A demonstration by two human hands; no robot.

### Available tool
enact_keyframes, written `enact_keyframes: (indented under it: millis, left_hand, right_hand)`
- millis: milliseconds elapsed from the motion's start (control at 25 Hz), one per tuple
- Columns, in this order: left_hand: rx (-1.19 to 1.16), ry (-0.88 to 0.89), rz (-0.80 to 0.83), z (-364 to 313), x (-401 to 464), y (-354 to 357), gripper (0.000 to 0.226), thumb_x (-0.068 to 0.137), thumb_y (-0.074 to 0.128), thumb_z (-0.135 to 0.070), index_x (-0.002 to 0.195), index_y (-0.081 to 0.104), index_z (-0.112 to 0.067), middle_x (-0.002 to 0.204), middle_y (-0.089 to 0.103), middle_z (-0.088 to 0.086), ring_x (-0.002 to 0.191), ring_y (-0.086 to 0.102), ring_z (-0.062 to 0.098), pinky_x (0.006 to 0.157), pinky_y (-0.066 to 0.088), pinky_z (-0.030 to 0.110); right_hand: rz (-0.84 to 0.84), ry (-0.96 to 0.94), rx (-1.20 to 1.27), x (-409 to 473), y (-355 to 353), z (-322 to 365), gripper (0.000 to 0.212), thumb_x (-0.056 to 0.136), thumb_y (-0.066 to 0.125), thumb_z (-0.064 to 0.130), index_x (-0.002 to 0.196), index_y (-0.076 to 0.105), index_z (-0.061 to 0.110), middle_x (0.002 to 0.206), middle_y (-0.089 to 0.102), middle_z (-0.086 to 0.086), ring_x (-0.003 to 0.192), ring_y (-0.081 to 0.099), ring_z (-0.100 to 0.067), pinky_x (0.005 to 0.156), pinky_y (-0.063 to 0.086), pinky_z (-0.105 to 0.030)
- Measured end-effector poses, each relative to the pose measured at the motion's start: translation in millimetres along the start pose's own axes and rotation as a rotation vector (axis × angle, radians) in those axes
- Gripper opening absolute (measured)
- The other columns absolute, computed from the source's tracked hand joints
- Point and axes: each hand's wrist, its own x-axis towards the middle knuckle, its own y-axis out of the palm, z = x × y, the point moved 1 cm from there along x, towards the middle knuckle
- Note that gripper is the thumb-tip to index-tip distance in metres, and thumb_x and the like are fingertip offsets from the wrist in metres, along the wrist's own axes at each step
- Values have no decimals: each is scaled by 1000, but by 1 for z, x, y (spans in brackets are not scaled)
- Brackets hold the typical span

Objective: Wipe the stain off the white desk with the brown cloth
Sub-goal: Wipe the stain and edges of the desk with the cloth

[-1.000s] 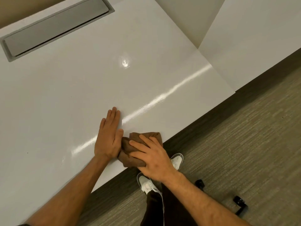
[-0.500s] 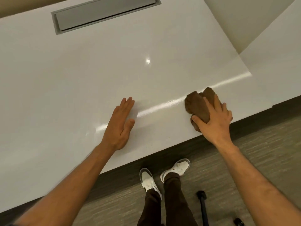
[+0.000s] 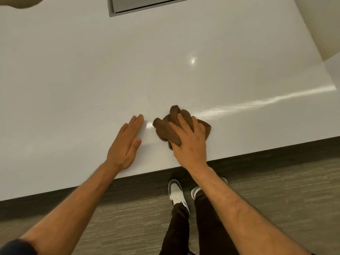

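The crumpled brown cloth [image 3: 171,126] lies on the glossy white desk [image 3: 92,70], close to the front edge. My right hand [image 3: 189,142] presses down on it, fingers wrapped over the cloth. My left hand [image 3: 127,144] rests flat on the desk just left of the cloth, fingers together, holding nothing. A small gap of bare desk separates the two hands. A tiny dark speck [image 3: 101,109] shows on the desk to the left. I cannot make out a clear stain under the cloth.
A grey recessed cable hatch [image 3: 147,6] sits at the desk's far edge. A second white desk surface [image 3: 333,69] adjoins at the right. Below the front edge is grey carpet [image 3: 276,199], with my white shoes [image 3: 176,192] and dark trousers.
My right hand swept the cloth out to the right along the desk and has now brought it back left, near my left hand. The left hand stayed flat. The view shifted.
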Motion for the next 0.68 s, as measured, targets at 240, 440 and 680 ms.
enact_keyframes:
  millis: [240, 440, 680]
  left_hand:
    - [-112, -68, 15, -5, 0, -5, 89, 100, 10, -72, 163, 24, -12, 172, 23, 0, 161, 12, 11, 131, 5, 30]
    - [-46, -4, 53, -27, 9, 3, 87, 100, 13, -72, 163, 24, -13, 172, 23, 1, 161, 11, 11, 131, 6, 29]
    - [-44, 133, 96, -76, 50, 28, 86, 101, 15, -71, 163, 26, -11, 171, 23, -1, 160, 8, 2, 128, 2, 20]
  right_hand:
    - [290, -344, 86, -23, 19, 18, 37, 87, 70, 44, 120, 72, 29, 152, 55, 5, 146, 37, -39, 120, 19, -53]
    - [197, -302, 14, -42, -20, -36, 40, 81, 80, 38, 118, 74, 25, 149, 58, -2, 140, 46, -40, 117, 25, -60]
    - [-30, 53, -17, -51, -92, -115, 36, 80, 80, 22, 115, 77, 16, 140, 64, -11, 130, 55, -41, 109, 38, -60]
